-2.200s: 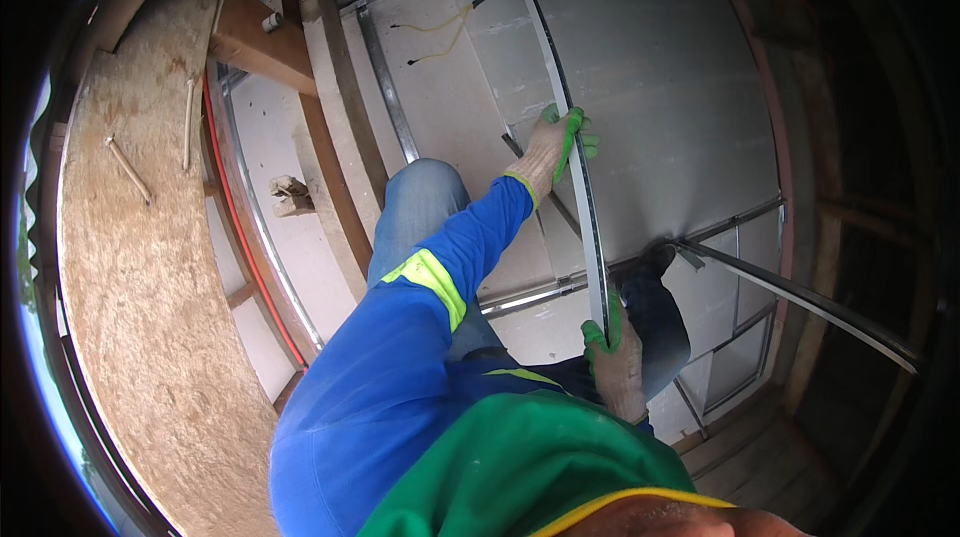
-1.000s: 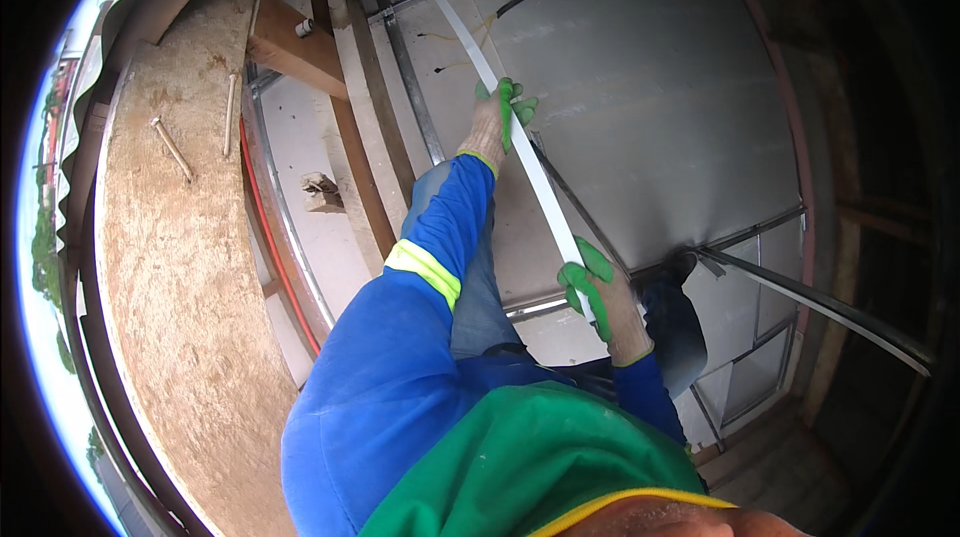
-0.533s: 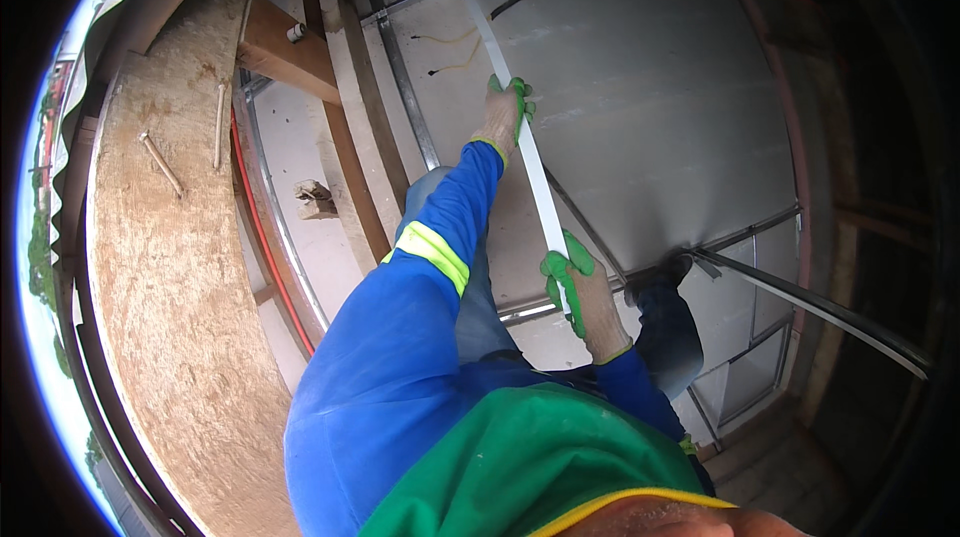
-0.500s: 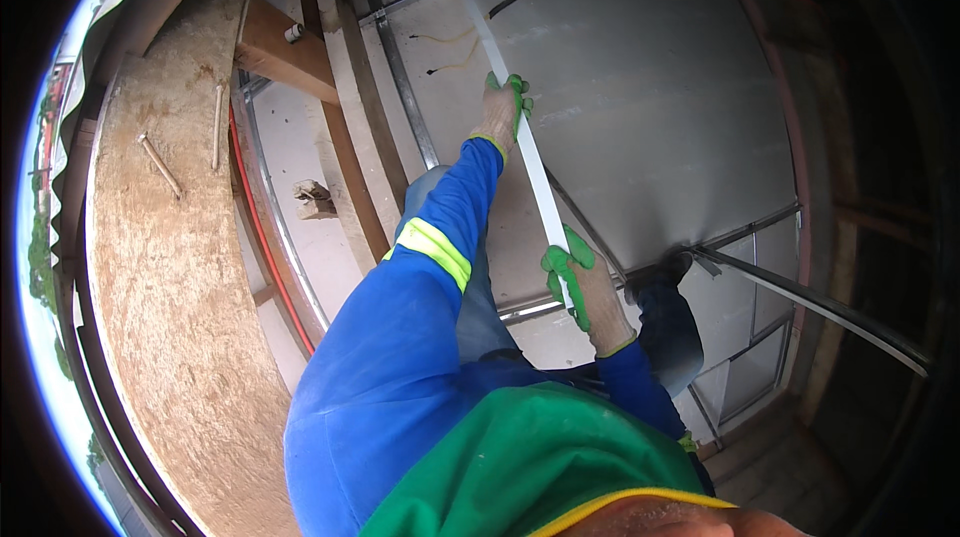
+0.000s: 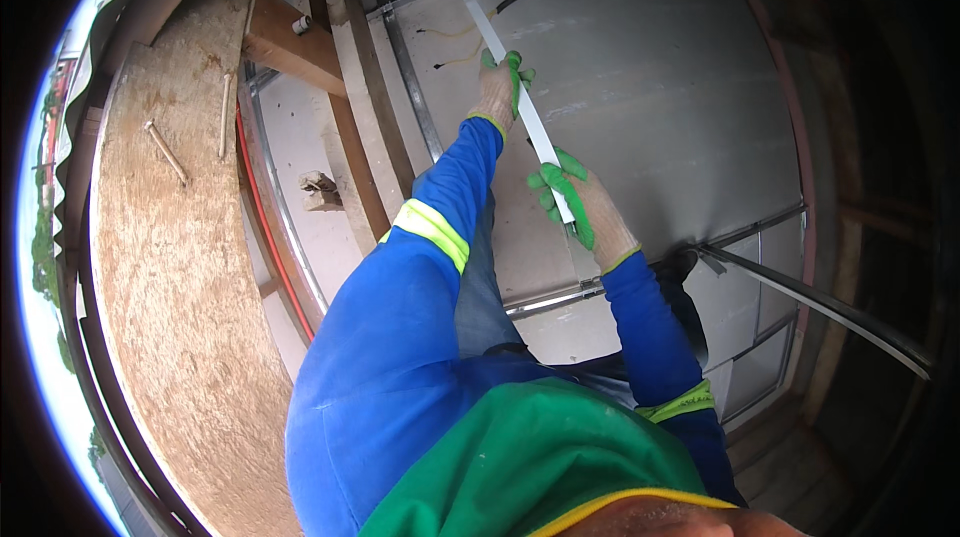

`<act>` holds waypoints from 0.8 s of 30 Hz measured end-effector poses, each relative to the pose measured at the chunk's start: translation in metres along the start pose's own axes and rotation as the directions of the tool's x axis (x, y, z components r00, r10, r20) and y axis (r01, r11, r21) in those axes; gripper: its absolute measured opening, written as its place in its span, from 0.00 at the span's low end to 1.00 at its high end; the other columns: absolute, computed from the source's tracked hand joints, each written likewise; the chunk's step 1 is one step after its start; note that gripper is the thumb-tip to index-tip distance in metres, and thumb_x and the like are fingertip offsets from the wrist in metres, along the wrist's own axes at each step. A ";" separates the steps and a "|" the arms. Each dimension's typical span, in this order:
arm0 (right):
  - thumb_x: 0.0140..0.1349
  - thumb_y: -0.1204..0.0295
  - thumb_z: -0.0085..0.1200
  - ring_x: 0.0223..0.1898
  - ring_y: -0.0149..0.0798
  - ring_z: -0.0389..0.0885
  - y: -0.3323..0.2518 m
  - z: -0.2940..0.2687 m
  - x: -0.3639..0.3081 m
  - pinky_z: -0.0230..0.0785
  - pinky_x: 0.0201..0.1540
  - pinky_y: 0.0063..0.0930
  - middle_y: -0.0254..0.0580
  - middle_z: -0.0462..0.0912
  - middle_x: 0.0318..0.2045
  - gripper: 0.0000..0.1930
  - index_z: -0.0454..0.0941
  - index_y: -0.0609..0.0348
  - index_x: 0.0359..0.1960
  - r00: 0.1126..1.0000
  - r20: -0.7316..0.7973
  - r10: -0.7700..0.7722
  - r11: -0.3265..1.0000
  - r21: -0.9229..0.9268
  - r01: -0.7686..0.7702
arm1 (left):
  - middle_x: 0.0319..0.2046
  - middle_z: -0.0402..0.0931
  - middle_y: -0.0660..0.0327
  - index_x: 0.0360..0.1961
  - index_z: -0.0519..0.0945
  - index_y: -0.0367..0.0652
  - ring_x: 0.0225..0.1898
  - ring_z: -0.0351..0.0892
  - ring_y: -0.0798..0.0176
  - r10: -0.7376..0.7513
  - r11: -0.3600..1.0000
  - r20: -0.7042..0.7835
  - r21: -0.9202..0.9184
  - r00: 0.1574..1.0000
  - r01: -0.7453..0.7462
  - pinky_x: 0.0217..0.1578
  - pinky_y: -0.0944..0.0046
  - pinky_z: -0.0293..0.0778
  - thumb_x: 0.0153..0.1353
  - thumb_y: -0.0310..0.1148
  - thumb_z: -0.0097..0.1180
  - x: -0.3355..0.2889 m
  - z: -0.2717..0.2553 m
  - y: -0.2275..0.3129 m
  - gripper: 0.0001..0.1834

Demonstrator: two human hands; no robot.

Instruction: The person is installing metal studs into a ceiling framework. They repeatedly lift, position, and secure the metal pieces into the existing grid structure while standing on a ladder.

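Note:
A long, narrow pale metal strip (image 5: 535, 127), probably a ceiling profile, runs from the far upper edge down toward me at a slant. My left hand (image 5: 503, 89), in a knit glove with green coated fingers, is closed around it partway along. Close to the strip's near end, my right hand (image 5: 585, 205) in a matching glove grips it, thumb on the far side and fingers curled beneath. Below the strip lies a broad grey panel surface (image 5: 660, 107) with metal framing. The strip's far end runs out of clear sight at the upper rim.
Left of me runs a wide wooden board (image 5: 180, 267) with two bolts or nails (image 5: 165, 152) standing on it. Wooden beams (image 5: 365, 87) and a red cable (image 5: 262, 217) lie beside it. A dark metal bar (image 5: 820, 307) slants at the right, near my shoe (image 5: 678, 265).
My right hand has moved away from my body, bringing the strip's near end farther forward. My left hand has shifted slightly forward, still gripping the strip.

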State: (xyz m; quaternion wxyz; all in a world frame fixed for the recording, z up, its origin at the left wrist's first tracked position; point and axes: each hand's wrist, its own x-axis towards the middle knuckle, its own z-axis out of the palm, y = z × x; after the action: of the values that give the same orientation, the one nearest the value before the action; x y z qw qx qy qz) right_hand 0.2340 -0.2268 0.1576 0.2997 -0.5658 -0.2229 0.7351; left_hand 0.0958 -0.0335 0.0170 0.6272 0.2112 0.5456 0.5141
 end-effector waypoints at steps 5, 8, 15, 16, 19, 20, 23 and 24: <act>0.76 0.66 0.58 0.29 0.25 0.80 -0.021 0.003 0.002 0.77 0.28 0.18 0.43 0.85 0.51 0.34 0.59 0.53 0.80 0.982 0.180 -0.056 0.993 0.108 0.037 | 0.41 0.80 0.54 0.56 0.67 0.44 0.23 0.80 0.60 -0.066 0.998 -0.004 -0.023 0.998 0.066 0.18 0.61 0.75 0.72 0.29 0.56 0.012 0.000 0.006 0.15; 0.76 0.69 0.58 0.29 0.24 0.80 -0.017 -0.008 0.002 0.77 0.28 0.18 0.42 0.85 0.50 0.34 0.58 0.51 0.81 0.971 0.235 -0.052 0.990 0.142 0.019 | 0.39 0.80 0.55 0.54 0.67 0.44 0.22 0.79 0.61 -0.065 0.998 -0.012 -0.010 0.998 0.064 0.17 0.61 0.75 0.72 0.28 0.55 0.010 -0.002 0.009 0.14; 0.73 0.73 0.58 0.31 0.23 0.77 -0.002 -0.009 0.006 0.73 0.27 0.16 0.38 0.82 0.44 0.36 0.59 0.49 0.81 0.982 0.173 -0.080 0.931 0.365 0.012 | 0.39 0.79 0.57 0.57 0.66 0.44 0.22 0.81 0.59 -0.043 0.992 -0.042 0.115 0.998 0.048 0.17 0.61 0.75 0.71 0.26 0.53 0.007 0.016 0.005 0.17; 0.73 0.73 0.58 0.31 0.23 0.77 0.001 -0.009 0.004 0.73 0.27 0.16 0.38 0.82 0.44 0.36 0.59 0.49 0.81 0.980 0.177 -0.087 0.915 0.404 0.008 | 0.39 0.79 0.57 0.58 0.65 0.44 0.22 0.82 0.59 -0.039 0.992 -0.039 0.119 0.998 0.043 0.17 0.61 0.75 0.71 0.26 0.53 0.007 0.017 0.003 0.17; 0.73 0.73 0.58 0.30 0.23 0.77 0.007 -0.012 0.004 0.72 0.26 0.16 0.38 0.81 0.43 0.35 0.61 0.49 0.80 0.977 0.187 -0.106 0.866 0.501 -0.002 | 0.39 0.79 0.57 0.60 0.65 0.44 0.24 0.85 0.57 -0.002 0.994 -0.024 0.105 1.000 0.004 0.16 0.61 0.75 0.72 0.27 0.54 0.013 0.018 0.002 0.19; 0.73 0.73 0.58 0.30 0.23 0.77 0.008 -0.011 0.006 0.72 0.26 0.17 0.38 0.81 0.43 0.34 0.62 0.49 0.80 0.976 0.190 -0.110 0.854 0.520 -0.005 | 0.39 0.80 0.57 0.60 0.65 0.44 0.25 0.86 0.58 -0.011 0.996 -0.010 0.090 1.000 0.012 0.15 0.61 0.74 0.72 0.27 0.54 0.018 0.017 0.002 0.18; 0.73 0.72 0.58 0.29 0.23 0.77 0.003 -0.001 0.004 0.73 0.27 0.17 0.37 0.81 0.42 0.33 0.64 0.50 0.78 0.982 0.164 -0.094 0.882 0.471 0.006 | 0.39 0.81 0.58 0.58 0.66 0.46 0.23 0.84 0.60 -0.021 0.998 0.003 0.059 1.000 0.021 0.14 0.62 0.73 0.74 0.30 0.54 0.043 0.010 0.008 0.16; 0.73 0.72 0.58 0.29 0.24 0.77 -0.002 0.006 0.001 0.73 0.27 0.17 0.37 0.81 0.41 0.32 0.64 0.50 0.78 0.985 0.151 -0.087 0.900 0.437 0.012 | 0.38 0.81 0.58 0.58 0.67 0.46 0.22 0.83 0.61 -0.041 0.999 0.031 0.026 0.999 0.040 0.14 0.63 0.73 0.75 0.31 0.55 0.046 0.007 0.005 0.15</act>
State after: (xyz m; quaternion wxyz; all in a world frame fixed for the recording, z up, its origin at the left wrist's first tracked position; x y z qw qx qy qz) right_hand 0.2287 -0.2247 0.1596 0.4171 -0.4156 -0.0922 0.8030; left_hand 0.0940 0.0110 0.0021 0.6434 0.2161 0.5461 0.4911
